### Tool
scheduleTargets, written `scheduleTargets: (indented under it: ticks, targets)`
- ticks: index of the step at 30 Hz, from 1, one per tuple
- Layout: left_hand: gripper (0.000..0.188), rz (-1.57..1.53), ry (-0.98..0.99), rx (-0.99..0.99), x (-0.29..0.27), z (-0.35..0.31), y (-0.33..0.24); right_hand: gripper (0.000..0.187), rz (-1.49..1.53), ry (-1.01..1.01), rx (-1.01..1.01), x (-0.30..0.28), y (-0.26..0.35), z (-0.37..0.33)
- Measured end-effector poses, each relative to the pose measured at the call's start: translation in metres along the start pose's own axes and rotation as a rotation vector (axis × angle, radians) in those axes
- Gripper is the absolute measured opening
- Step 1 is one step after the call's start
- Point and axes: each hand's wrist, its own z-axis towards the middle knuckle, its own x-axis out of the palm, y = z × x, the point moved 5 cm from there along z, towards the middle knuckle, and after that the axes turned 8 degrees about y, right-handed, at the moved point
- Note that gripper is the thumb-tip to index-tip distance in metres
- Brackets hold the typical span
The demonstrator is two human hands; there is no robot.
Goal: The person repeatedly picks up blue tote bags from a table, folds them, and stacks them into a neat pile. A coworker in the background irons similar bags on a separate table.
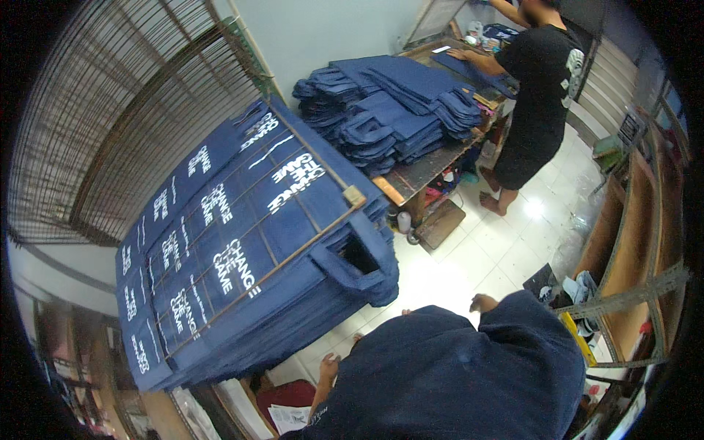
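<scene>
Printed bags (246,238) lie piled ahead-left of the nearer left hand (328,368), which is half-open with nothing visibly held, their long axis running near-left to far-right; the right hand's (482,303) hold I cannot tell.

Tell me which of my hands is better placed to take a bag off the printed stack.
Probably your left hand: it hangs close to the near side of the printed stack. Your right hand is out over the floor tiles, farther from the bags.
</scene>
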Motion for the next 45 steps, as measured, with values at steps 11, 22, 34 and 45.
scheduleTargets:
  ticks: [11,22,34,45]
  targets:
    - [0.045,0.518,-0.070,-0.063,-0.004,-0.035,-0.015,0.049,0.201,-0.246,0.711,-0.127,0.110,0.085]
    - [0.044,0.667,-0.203,0.137,0.035,-0.009,-0.091,0.058,0.044,0.229,0.817,-0.042,0.081,0.052]
    - [0.040,0.651,0.008,0.026,0.016,-0.019,-0.023,0.048,0.085,0.098,0.838,-0.095,0.098,0.080]
    - [0.037,0.676,0.041,0.082,0.007,-0.018,-0.026,0.052,-0.003,0.306,0.715,-0.054,0.115,0.099]
